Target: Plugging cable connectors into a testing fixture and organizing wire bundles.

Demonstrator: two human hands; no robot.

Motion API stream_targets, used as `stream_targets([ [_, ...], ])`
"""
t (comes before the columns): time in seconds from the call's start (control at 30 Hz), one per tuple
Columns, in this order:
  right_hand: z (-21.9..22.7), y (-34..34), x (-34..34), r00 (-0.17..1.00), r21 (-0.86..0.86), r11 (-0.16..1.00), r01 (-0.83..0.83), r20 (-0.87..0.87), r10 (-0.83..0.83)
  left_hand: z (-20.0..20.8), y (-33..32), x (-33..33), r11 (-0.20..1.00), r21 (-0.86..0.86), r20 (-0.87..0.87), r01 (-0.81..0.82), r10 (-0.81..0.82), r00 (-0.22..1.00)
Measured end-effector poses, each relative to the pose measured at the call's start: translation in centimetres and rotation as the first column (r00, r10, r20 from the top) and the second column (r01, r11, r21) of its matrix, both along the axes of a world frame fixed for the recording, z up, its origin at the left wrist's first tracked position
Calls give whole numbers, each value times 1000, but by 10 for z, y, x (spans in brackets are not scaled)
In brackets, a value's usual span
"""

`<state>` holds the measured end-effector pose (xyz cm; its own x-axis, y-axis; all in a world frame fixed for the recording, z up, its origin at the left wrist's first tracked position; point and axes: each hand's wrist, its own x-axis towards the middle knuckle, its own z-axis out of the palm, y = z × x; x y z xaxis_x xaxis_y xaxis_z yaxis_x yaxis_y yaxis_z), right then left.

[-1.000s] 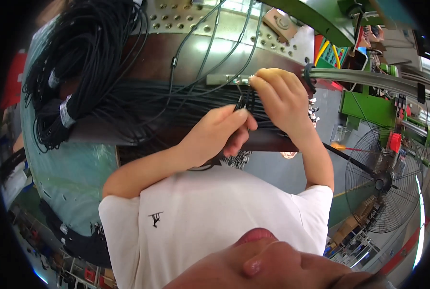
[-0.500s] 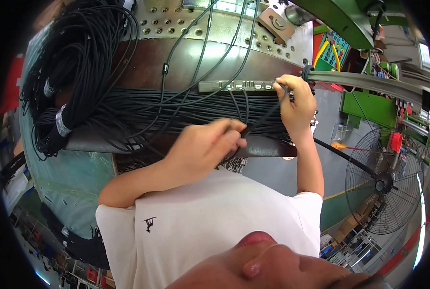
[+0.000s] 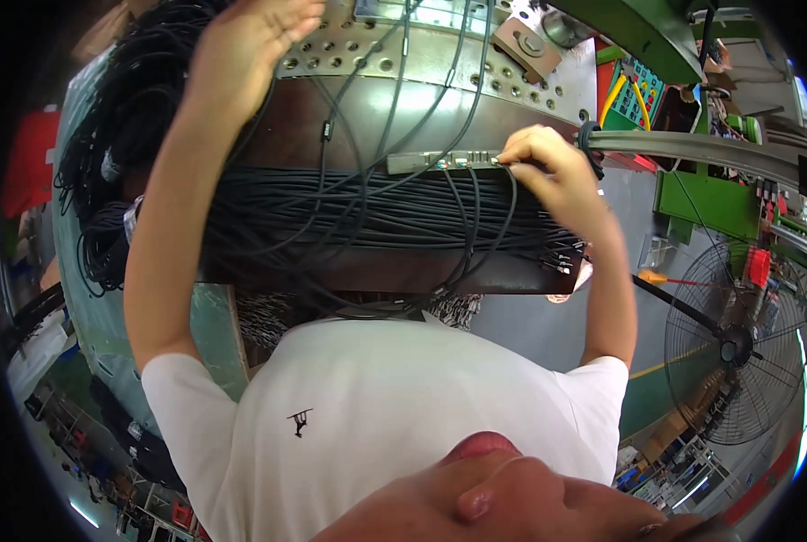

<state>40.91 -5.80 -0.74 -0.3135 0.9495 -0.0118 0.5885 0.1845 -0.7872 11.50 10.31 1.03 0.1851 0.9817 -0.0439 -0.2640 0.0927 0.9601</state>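
Note:
My right hand is at the right end of a narrow metal strip with a row of sockets. Thumb and forefinger pinch the end of a black cable there; how deep the plug sits is hidden. Two more black cables hang from neighbouring sockets toward my shirt. High at the far left, my left hand stretches its slightly blurred fingers over a perforated metal plate. No object shows in it.
A thick bundle of black cables runs along the brown bench surface. Coiled cables hang at the left. Several loose cables cross from the back. On the right are a green machine arm, a metal rail and a fan.
My left hand has left the cables before my chest and swung up to the far left. My right hand stays at the strip, its fingers now closer to the sockets with the cable end.

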Motion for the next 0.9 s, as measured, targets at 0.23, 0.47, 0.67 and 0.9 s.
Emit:
stream_targets([
  [0.23, -50, 146, 61, 865, 379, 819, 432, 85, -495, -43, -1, 133, 863, -310, 156, 398, -367, 917],
  [0.47, -30, 163, 21, 576, 501, 865, 26, 700, -422, -32, 1, 126, 745, -335, 372, 576, -457, 808],
  [0.67, 12, 112, -28, 844, 613, 724, 316, 166, -509, 9, -48, 64, 693, -488, 283, 531, -449, 847],
  [0.9, -6, 84, -8, 945, 335, 889, 312, -14, -326, 34, -79, -24, 622, -395, 536, 676, -442, 719],
])
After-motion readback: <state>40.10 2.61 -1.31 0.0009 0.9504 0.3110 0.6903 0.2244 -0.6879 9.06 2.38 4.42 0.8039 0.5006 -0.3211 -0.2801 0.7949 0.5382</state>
